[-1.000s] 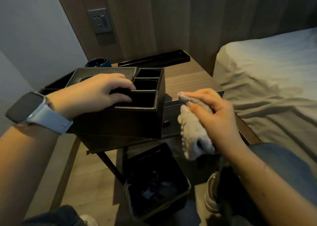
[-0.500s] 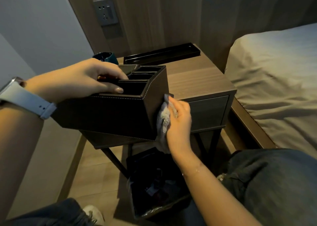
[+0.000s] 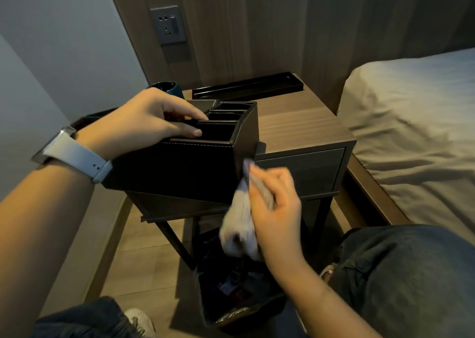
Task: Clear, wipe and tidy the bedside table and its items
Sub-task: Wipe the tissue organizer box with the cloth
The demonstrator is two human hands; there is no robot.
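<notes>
Left hand (image 3: 144, 122) hooks its fingers into the organizer (image 3: 185, 163), seemingly held tilted off the bedside table (image 3: 303, 129) at centre frame; right hand (image 3: 275, 204) clutches the cloth (image 3: 239, 224) against its end. A hard wipe could twist it loose toward the bin (image 3: 231, 299) below.

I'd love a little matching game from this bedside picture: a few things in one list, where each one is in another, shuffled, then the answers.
Things
1. dark leather compartment organiser box
2. pale crumpled cleaning cloth
3. long shallow black tray
4. black waste bin

Places
A. on the floor under the wooden bedside table
B. at the back of the tabletop, by the wall
C. gripped by the left hand, at the table's front edge
D. held in the right hand, against the box's side

Pairs: 1-C, 2-D, 3-B, 4-A
</notes>
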